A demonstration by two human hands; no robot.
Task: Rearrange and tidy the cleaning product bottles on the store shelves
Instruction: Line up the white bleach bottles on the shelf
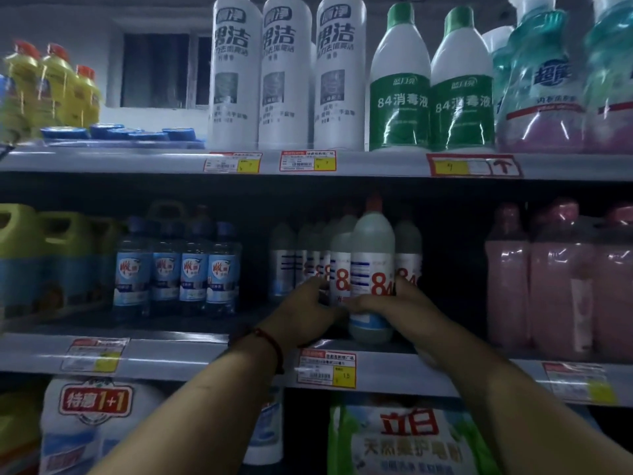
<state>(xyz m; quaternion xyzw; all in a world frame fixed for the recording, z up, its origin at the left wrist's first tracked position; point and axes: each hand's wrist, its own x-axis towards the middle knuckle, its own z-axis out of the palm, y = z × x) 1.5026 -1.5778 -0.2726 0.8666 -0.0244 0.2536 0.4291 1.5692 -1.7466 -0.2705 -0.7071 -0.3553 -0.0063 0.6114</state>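
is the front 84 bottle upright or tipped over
Upright: the bottle has its red cap on top and its base down at the shelf edge, the right hand curled round its lower half.

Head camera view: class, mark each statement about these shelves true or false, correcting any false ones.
1. The right hand grips a red-capped 84 bottle on the middle shelf. True.
2. The left hand holds a pink bottle. False: it touches the neighbouring 84 bottles.
3. Two green-labelled bottles stand on the top shelf. True.
4. A red band circles the right wrist. False: it is on the left wrist.
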